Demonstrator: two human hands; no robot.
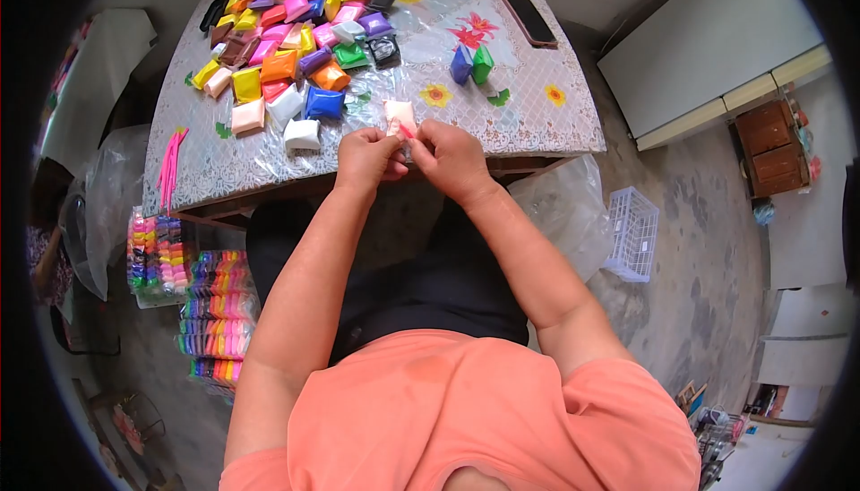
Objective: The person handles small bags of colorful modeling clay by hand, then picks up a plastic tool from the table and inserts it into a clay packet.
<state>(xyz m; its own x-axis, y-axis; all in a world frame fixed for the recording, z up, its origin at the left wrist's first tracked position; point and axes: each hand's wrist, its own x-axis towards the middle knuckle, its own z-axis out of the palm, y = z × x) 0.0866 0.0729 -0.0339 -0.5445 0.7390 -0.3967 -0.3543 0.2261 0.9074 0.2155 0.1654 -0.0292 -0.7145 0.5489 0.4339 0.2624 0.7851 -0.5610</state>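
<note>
My left hand (369, 159) and my right hand (450, 161) meet at the table's front edge, fingers closed in a pinch. Between them is a small pale packet (399, 113), its upper part showing above my fingertips. A short bright pink strip (408, 129) shows at the packet's lower end, by my right fingers. My fingers hide how the strip sits on it. Just left of my hands lie a white packet (302, 135) and a blue packet (324, 103).
A pile of colourful packets (279, 65) covers the table's left part. Pink strips (170, 168) lie at the left corner. A blue and a green packet (482, 64) stand to the right, and a phone (529, 21) lies beyond. Bundled packets (215, 312) and a crate (632, 234) are below.
</note>
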